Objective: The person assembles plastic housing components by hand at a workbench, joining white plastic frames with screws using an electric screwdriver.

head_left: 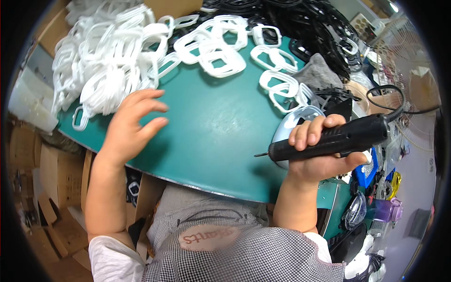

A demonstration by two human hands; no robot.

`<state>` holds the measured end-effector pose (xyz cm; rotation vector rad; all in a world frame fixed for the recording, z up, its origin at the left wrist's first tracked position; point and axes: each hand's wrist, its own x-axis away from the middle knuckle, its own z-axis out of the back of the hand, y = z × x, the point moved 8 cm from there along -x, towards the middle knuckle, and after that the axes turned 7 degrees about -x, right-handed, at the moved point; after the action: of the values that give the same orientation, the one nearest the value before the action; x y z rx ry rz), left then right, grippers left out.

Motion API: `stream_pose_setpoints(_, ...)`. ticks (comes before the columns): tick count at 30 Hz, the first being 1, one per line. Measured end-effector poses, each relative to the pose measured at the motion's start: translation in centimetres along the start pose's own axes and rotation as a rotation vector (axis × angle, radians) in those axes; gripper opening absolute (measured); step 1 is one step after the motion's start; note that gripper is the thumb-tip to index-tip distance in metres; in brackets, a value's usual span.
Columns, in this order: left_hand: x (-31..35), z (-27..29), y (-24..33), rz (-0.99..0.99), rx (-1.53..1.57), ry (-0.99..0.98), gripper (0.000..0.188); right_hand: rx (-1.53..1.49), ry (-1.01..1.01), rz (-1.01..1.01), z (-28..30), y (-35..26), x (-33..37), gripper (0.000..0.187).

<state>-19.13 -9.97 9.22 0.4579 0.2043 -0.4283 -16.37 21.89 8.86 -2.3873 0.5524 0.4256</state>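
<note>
we have, at the left, a heaped pile of white plastic frames beside our left hand, its fingers spread and pinching nothing; we cannot tell whether they brush the pile. a careless sweep of that wrist could send frames sliding across the green tabletop. in the middle, loose frames overlap, so catching one could drag its neighbour. at the right, our right hand curls its fingers around a black electric screwdriver, bit pointing left; with our thumb off the barrel, it could roll and scratch the pale blue shell behind. farther right, the looping cord could snag on clutter.
</note>
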Motion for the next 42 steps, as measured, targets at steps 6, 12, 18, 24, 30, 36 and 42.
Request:
stream_pose_setpoints(6,-16.4,-7.7,6.7,-0.232,0.030,0.057,0.030,0.003,0.022,-0.019,1.5,0.0,-0.5,0.081)
stream_pose_setpoints(12,-32.0,-13.9,5.1,-0.171,-0.462,0.117,0.041,0.021,-0.007,-0.012,1.2,0.2,-0.4,0.082)
stream_pose_setpoints(18,-38.0,-18.8,4.9,-0.197,-0.768,-0.366,0.066,-0.094,0.013,-0.045,1.4,-0.3,-0.2,0.083)
stream_pose_setpoints(24,-38.2,-19.9,6.2,-0.260,-0.631,-0.464,0.071,-0.087,-0.037,-0.131,1.4,0.1,-0.6,0.084)
stream_pose_setpoints(30,-35.8,-12.0,6.8,-0.167,-0.935,-0.301,0.069,-0.108,0.012,-0.101,1.8,0.3,-0.4,0.082)
stream_pose_setpoints(36,-27.0,-7.2,8.3,-0.438,-0.805,-0.116,0.059,-0.102,0.120,-0.083,2.2,-0.1,-0.4,0.090)
stream_pose_setpoints(42,-12.3,-7.0,12.3,-0.628,-0.378,-0.268,0.054,-0.158,0.127,-0.021,2.9,-1.5,-0.8,0.088)
